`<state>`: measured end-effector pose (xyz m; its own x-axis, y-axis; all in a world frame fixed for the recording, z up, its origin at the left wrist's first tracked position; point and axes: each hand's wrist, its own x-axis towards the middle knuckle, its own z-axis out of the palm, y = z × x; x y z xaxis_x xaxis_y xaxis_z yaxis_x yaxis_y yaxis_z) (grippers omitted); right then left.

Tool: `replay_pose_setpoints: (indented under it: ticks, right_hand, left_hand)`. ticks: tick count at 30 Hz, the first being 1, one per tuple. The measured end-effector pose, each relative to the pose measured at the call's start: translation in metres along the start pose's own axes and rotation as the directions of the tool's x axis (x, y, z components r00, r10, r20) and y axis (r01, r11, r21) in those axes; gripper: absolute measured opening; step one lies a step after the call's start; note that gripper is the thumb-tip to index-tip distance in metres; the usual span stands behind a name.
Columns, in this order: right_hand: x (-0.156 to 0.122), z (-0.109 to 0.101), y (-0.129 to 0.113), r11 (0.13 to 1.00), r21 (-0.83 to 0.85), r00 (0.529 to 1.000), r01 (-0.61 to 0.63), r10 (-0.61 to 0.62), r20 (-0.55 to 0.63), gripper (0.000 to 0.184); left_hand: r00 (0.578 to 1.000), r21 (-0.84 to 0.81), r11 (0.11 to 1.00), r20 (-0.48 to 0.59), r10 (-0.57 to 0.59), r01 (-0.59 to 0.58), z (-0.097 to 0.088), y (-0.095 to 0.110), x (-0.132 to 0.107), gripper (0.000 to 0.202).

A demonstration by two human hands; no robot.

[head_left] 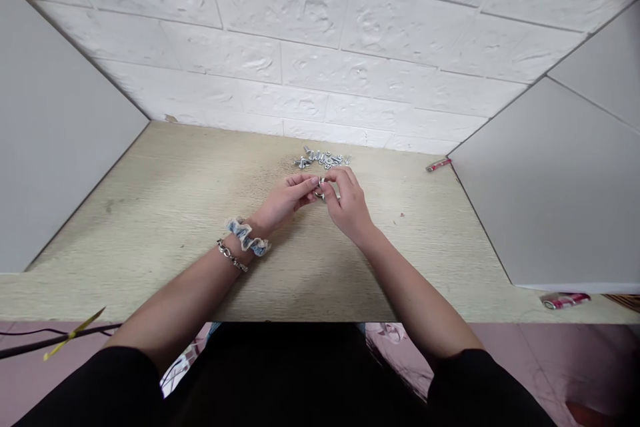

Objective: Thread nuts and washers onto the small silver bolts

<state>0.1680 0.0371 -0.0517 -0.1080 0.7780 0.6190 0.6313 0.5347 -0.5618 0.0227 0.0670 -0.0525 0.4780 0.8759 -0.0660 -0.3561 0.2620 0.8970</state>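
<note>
Between the fingertips of both hands, just in front of the pile, is a small shiny metal fastener (322, 181); its exact kind is too small to make out. My left hand (289, 199) pinches it from the left, thumb on top. From the right, my right hand (346, 200) closes thumb and forefinger on it. Another bit of ring-shaped metal (319, 195) shows just below the fingertips, partly hidden. Behind the hands lies a loose pile of bolts, nuts and washers (329, 160), with several bolts (303, 162) at its left side.
The pale wooden tabletop (165, 213) meets a white brick-pattern wall (320, 67) at the back. Grey panels stand at the left (65, 127) and right (555, 193). One red-and-silver battery (439, 165) lies by the right panel, another (565, 301) near the front right edge.
</note>
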Motion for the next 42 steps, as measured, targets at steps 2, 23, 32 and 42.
replay_pose_setpoints:
  ticks: [2, 23, 32, 42]
  right_hand:
    - [0.0002, 0.0, 0.0006, 1.0, -0.001, 1.0, 0.017, -0.017, 0.013, 0.017]
    - [-0.003, -0.0053, -0.0034, 0.969, 0.046, 0.95, -0.242, 0.227, 0.216, 0.05]
    - [-0.0031, -0.0026, 0.0012, 0.933, 0.072, 0.915, -0.353, 0.328, 0.234, 0.06]
    - [-0.0007, -0.0035, -0.0016, 0.901, 0.117, 0.903, -0.418, 0.398, 0.161, 0.055]
  left_hand:
    - [1.0, -0.017, 1.0, -0.017, -0.004, 0.004, -0.001, 0.0002, 0.0005, 0.022]
    - [0.992, -0.046, 0.995, -0.093, 0.083, -0.087, 0.002, -0.0018, 0.0003, 0.023]
    - [0.986, 0.122, 0.979, 0.029, 0.163, -0.165, 0.0004, -0.0021, 0.0005, 0.021]
    - [0.987, 0.161, 0.975, 0.057, 0.149, -0.157, 0.0009, 0.0003, -0.0009, 0.02]
